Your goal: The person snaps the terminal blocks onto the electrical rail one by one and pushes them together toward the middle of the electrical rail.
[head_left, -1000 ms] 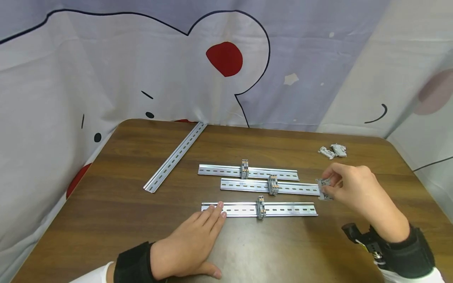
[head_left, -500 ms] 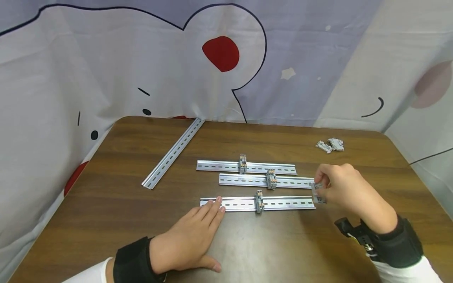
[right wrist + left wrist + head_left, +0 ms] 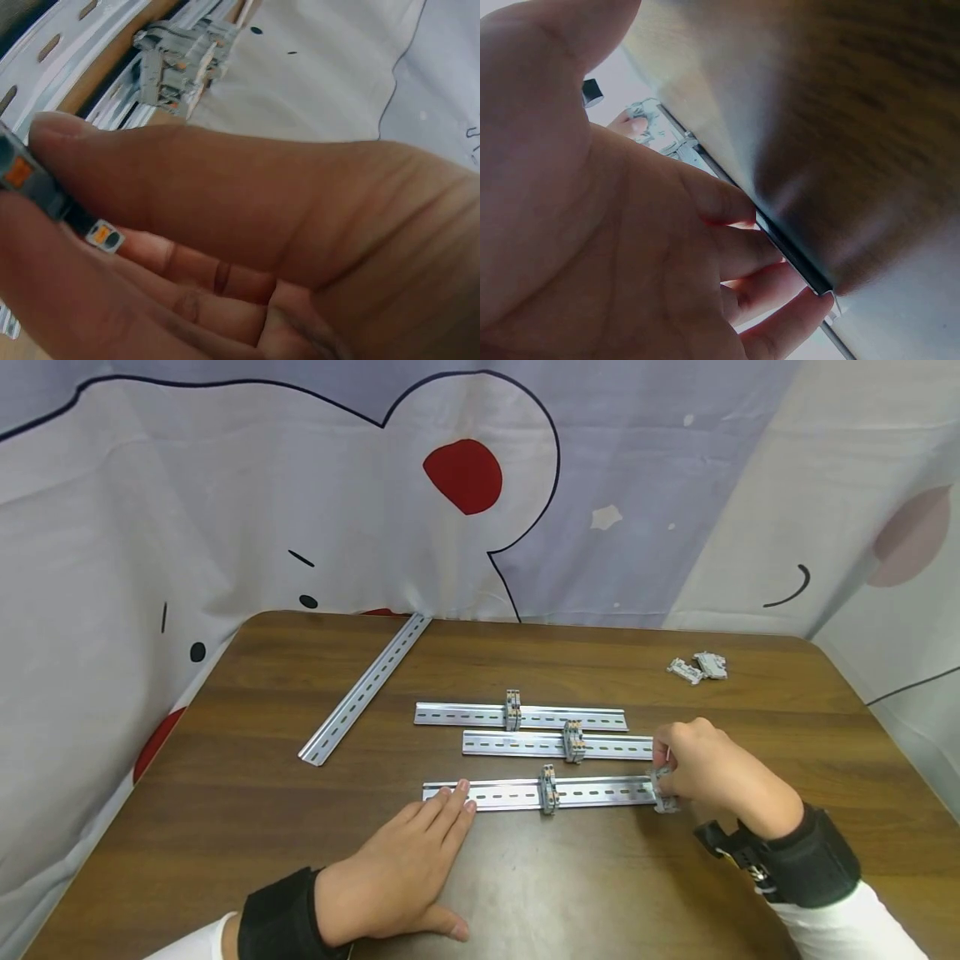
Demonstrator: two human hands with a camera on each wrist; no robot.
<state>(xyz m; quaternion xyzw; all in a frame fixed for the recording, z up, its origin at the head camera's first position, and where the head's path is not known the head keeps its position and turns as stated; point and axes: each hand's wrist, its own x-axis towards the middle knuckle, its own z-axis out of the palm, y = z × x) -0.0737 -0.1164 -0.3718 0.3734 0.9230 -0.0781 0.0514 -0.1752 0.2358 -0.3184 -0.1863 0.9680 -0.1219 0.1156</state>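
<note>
My left hand (image 3: 408, 864) lies flat, its straight fingers resting on the left end of the nearest slotted DIN rail (image 3: 495, 794). A grey terminal block (image 3: 548, 789) sits upright near that rail's middle. At the rail's right end my right hand (image 3: 705, 770) pinches another grey terminal block (image 3: 663, 795) between thumb and fingers, overlapping the rail end in the head view. Up close in the right wrist view, this terminal block (image 3: 103, 235) shows orange and dark openings, with part of it hidden by the fingers.
Behind lie two more DIN rails, a middle one (image 3: 510, 743) and a far one (image 3: 457, 714), each bearing upright terminal blocks (image 3: 573, 742). A bare rail (image 3: 367, 689) slants at the left. Loose grey-white pieces (image 3: 697, 668) lie at the back right, before a printed cloth (image 3: 300, 502).
My right hand has moved left and toward me with the pinched terminal block, from the middle rail's end to the nearest rail's end. My left hand stays on its rail.
</note>
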